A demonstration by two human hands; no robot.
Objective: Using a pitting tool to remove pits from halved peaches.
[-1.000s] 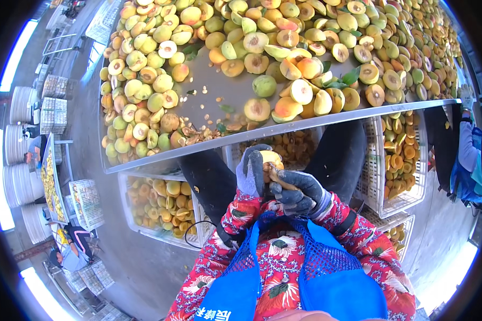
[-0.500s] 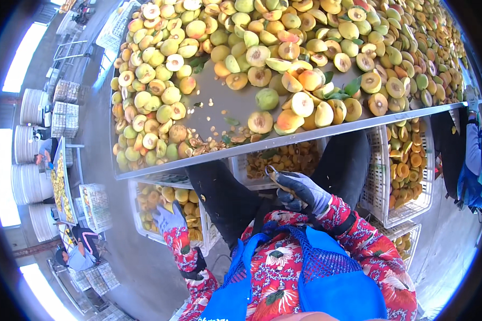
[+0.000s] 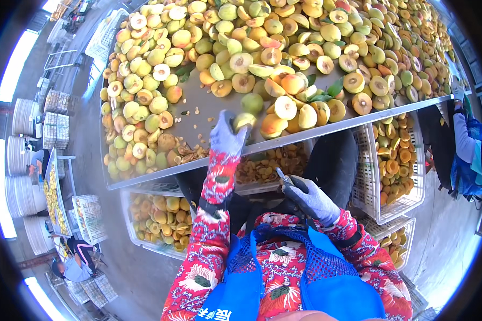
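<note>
Where the left hand hung low beside the crate half a second ago, it now reaches up onto the table and closes on a greenish peach near the front edge. The right hand stays at the lap, gripping a knife. Halved and whole fruit cover the metal tabletop; white crates of fruit sit below on a concrete floor.

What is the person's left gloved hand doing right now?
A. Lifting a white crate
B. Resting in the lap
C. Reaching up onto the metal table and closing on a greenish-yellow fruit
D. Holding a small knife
C. The left hand is stretched up over the edge of the metal table, its fingers around a greenish-yellow fruit; the small knife sits in the right hand.
</note>
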